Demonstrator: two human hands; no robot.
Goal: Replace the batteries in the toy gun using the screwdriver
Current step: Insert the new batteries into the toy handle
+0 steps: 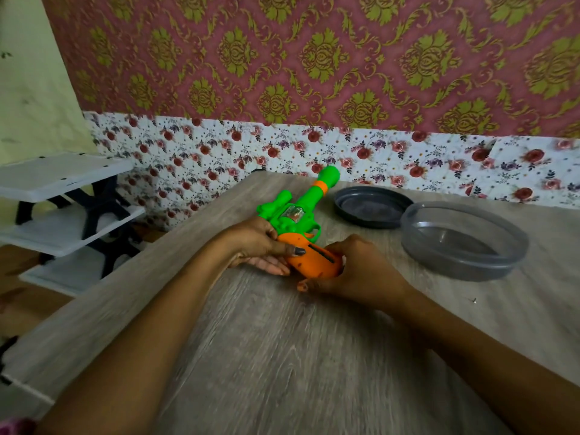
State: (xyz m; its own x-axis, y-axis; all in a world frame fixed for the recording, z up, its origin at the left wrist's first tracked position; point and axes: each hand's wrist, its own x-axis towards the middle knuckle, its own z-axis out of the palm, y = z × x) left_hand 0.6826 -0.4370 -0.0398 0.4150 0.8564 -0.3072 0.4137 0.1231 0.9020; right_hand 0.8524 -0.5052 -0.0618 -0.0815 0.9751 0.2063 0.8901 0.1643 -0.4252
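Note:
A green toy gun with an orange grip lies on the wooden table, barrel pointing away toward the wall. My left hand holds the gun where the green body meets the orange grip, thumb on top of the grip. My right hand wraps around the butt end of the orange grip. A tiny dark screw lies on the table to the right. No screwdriver or batteries are in sight.
A grey round container stands at the right, and its dark lid lies behind it near the floral wall. A white shelf rack stands left of the table, beyond its left edge.

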